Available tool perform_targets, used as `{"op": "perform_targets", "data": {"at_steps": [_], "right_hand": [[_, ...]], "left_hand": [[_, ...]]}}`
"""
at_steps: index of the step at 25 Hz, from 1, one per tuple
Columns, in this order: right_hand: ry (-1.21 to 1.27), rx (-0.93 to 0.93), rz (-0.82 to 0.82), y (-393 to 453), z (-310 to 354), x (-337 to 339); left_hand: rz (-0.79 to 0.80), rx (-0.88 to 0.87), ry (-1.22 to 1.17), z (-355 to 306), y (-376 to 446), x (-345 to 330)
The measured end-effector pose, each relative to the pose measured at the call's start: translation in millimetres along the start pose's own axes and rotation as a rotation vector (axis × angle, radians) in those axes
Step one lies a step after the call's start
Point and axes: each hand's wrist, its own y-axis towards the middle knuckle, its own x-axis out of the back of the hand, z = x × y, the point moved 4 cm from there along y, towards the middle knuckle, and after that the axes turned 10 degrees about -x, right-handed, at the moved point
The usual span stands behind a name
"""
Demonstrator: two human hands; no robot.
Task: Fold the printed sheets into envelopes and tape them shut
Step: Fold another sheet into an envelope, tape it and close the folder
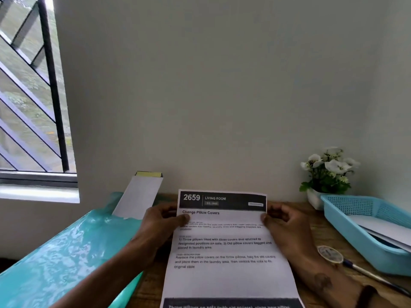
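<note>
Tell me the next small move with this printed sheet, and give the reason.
Probably bring the top edge down toward you to start the first fold. The printed sheet is unfolded, with no crease showing, and the left hand and right hand pinch its side edges just under the dark header, well placed to turn that end over.

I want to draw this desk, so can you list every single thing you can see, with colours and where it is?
sheet: one, white with black bands and print, held up over the middle of the table
envelope: one, white, leaning on the wall at the back left
cover: one, shiny teal, over the left side
table: one, brown wood, under everything
flowers: one bunch, white with green leaves, in a white pot at the back right
tray: one, light blue, at the right, white papers inside
tape: one roll, clear, beside the tray
pen: one, near the tape
window: one, black bars, top left
left hand: pinches the sheet's left edge
right hand: pinches the sheet's right edge
</note>
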Motion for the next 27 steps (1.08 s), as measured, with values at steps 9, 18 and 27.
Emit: {"op": "perform_targets", "data": {"at_steps": [9, 18, 27], "right_hand": [[0.018, -0.018, 0.009, -4.5, 1.0, -2.5], [0.186, -0.156, 0.047, -5.0, 0.5, 0.0], [0.297, -0.15, 0.088, -9.2, 8.5, 0.0]], "left_hand": [[-0.07, 0.095, -0.178, 6.0, -1.0, 6.5], [-0.044, 0.092, -0.472, -4.4, -5.8, 0.8], [0.105, 0.113, -0.373, -1.3, -6.5, -5.5]]}}
